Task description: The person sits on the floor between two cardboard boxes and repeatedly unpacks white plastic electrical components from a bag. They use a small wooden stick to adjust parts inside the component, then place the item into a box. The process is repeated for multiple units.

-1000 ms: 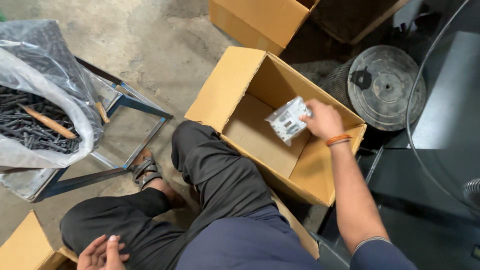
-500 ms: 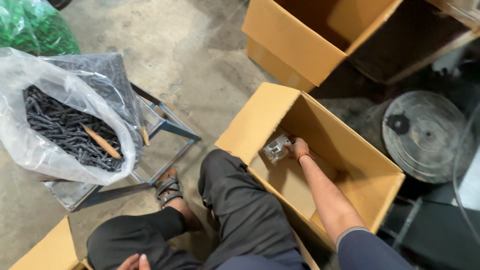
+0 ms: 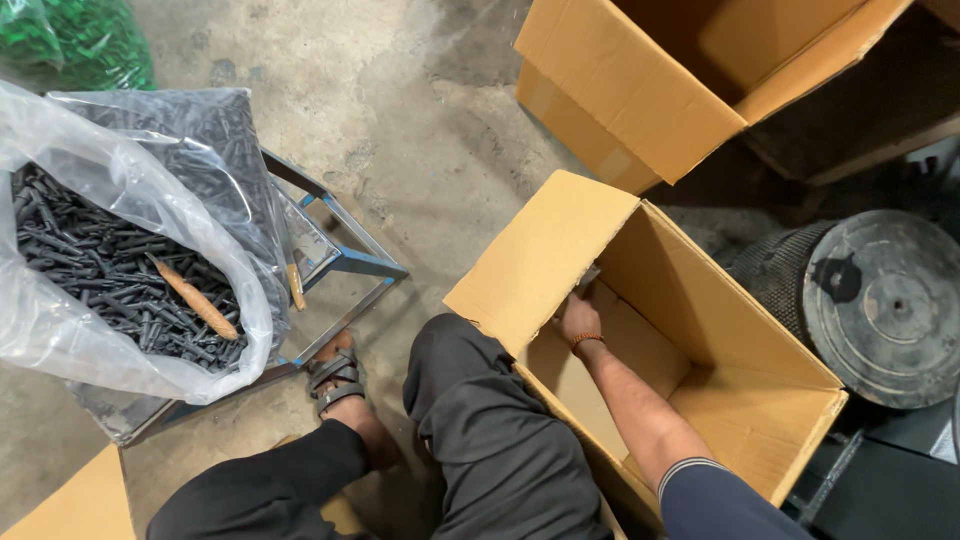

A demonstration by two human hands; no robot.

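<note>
While I look straight down, my own legs in dark trousers [image 3: 490,440] fill the bottom of the view, one knee pushed up against the near wall of the open cardboard box [image 3: 720,320], and a foot in a strapped sandal [image 3: 335,375] rests on the concrete floor [image 3: 420,130] to the left. My right hand [image 3: 578,318] is down inside that box, tucked into the corner under the raised left flap; an orange band sits on the wrist. That flap hides the fingers, so I cannot tell whether they are spread or clamped on anything. A small pale, shiny edge [image 3: 590,277] peeks out just beyond the hand, touching or nearly so; too little shows to say what it is. My left hand is out of view. The box is plain brown, flaps up, its floor bare where I can see it. Left of my foot stands a blue metal frame [image 3: 350,262] carrying a clear plastic bag [image 3: 90,330] full of dark rod-like pieces, with one rusty orange piece [image 3: 195,298] on top. Right of the box sits a round dark metal disc [image 3: 885,300]. Farther off, a second cardboard box [image 3: 640,90] stands open, and a green bag [image 3: 70,40] sits at the top left corner.
</note>
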